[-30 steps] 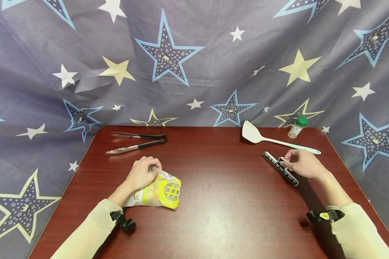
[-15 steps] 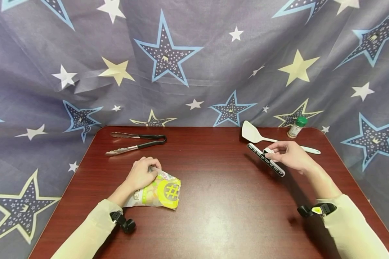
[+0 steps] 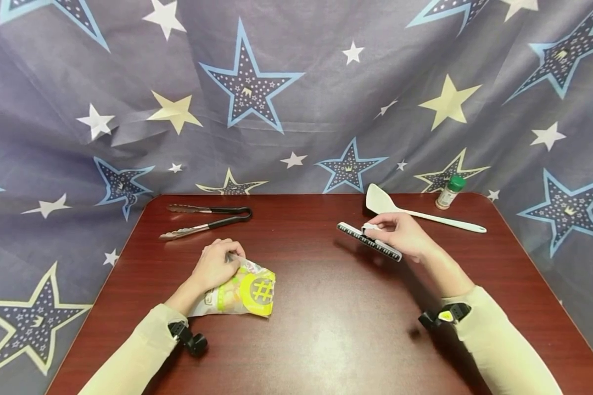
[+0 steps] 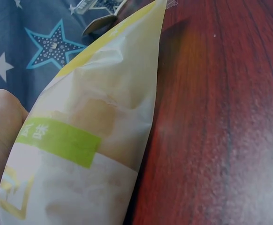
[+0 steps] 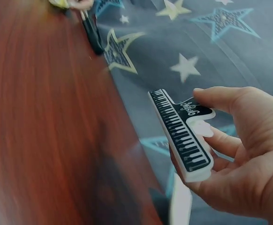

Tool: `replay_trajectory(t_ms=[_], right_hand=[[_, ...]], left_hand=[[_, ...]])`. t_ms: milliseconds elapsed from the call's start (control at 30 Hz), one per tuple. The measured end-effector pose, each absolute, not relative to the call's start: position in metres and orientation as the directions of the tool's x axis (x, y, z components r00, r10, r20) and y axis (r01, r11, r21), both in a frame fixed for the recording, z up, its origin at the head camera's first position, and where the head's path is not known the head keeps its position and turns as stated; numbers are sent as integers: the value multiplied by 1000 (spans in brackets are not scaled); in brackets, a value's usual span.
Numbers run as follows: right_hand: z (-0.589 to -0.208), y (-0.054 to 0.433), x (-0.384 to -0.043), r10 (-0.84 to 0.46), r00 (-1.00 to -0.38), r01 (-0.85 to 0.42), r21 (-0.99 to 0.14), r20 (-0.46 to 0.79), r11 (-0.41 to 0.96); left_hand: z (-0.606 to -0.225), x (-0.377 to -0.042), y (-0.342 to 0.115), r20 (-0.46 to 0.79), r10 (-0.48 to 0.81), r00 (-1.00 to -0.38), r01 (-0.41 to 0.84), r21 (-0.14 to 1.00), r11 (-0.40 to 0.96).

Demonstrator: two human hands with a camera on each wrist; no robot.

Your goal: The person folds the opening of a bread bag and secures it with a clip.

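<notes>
My left hand (image 3: 216, 267) grips the upper edge of a plastic snack bag (image 3: 249, 291), white with yellow and green print, lying at the left of the table. In the left wrist view the bag (image 4: 85, 140) fills the middle, its contents showing pale through the film. With thumb and fingers my right hand (image 3: 402, 237) pinches the handle of a page clip (image 3: 368, 242) that bears a black-and-white piano-key pattern. The clip is held above the table, right of the middle, its shadow falling below. The right wrist view shows lettering on the handle of the clip (image 5: 181, 133).
Tongs (image 3: 227, 220) with black handles lie at the back left. A white spatula (image 3: 437, 218) lies at the back right, beside a green-capped seasoning jar (image 3: 448, 193). A star-patterned curtain (image 3: 277, 148) hangs behind the table's (image 3: 296, 351) far edge.
My right hand has lifted the page clip off the table and carried it leftward toward the middle. My left hand and the snack bag have stayed where they were.
</notes>
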State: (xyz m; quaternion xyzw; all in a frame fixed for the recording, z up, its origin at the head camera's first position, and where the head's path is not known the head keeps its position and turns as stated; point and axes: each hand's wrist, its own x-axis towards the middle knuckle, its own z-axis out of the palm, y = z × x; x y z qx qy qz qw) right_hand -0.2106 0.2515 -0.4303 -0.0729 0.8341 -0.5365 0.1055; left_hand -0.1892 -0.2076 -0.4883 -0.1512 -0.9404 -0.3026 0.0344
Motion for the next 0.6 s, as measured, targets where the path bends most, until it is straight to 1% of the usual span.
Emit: replay_trajectory(t_ms=[167,367,467,600], right_hand=[[-440,220,-211,-267,-958,9,-941,-105,340],[-446,188,-212,-316,-941,32,-962,-121,272],[-450,173,-212,-335,-933,40,-965,-128,258],[-455,157,-212,-321,-940,21,-960,-114,280]], left_hand=[[-488,-193,-205,162,262,-951,307,551,776],[-486,-200,-199,201,264,-943,332,558,760],[-486,-203,-196,212,269,-940,342,557,757],[-488,-206,-193,219,261,-940,341,558,757]])
